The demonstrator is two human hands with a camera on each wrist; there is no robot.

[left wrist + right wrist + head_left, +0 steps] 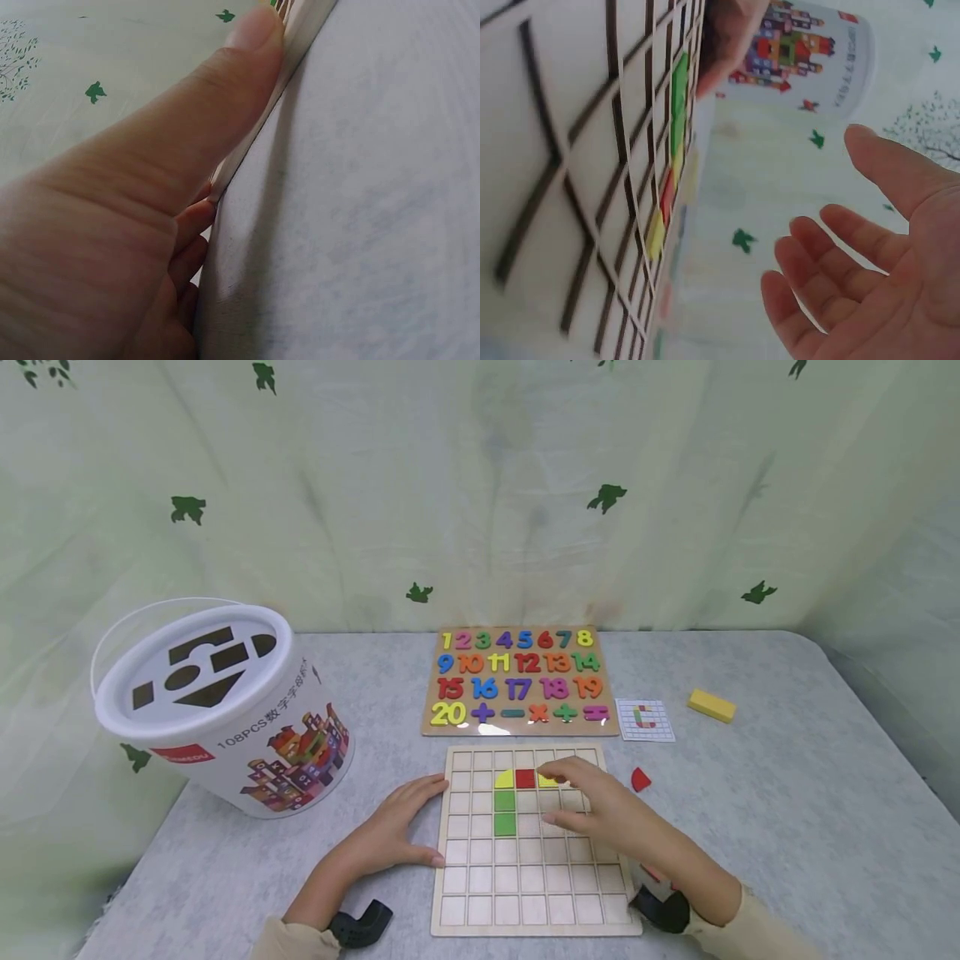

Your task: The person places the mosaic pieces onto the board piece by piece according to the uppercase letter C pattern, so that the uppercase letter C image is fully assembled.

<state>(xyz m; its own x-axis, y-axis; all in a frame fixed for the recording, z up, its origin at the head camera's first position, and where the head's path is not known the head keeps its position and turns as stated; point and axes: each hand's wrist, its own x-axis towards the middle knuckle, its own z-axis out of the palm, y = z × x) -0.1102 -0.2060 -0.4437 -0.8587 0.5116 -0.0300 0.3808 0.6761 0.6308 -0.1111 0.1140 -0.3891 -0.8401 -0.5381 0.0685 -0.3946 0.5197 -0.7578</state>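
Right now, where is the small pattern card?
In the head view, the small pattern card lies right of centre on the table, beside the number board's near right corner, with the yellow block farther right.

Soft, even daylight-pale light fills the room here, with small white glints at six o'clock on the number board [519, 675]. By the left wrist it's dimmer, a blurred shadow crossing the table [390, 225] from one to six o'clock. By the right, the grid board [589, 97] blurs toward eight.

Left hand [390, 833] spread, right hand [609, 806] aloft
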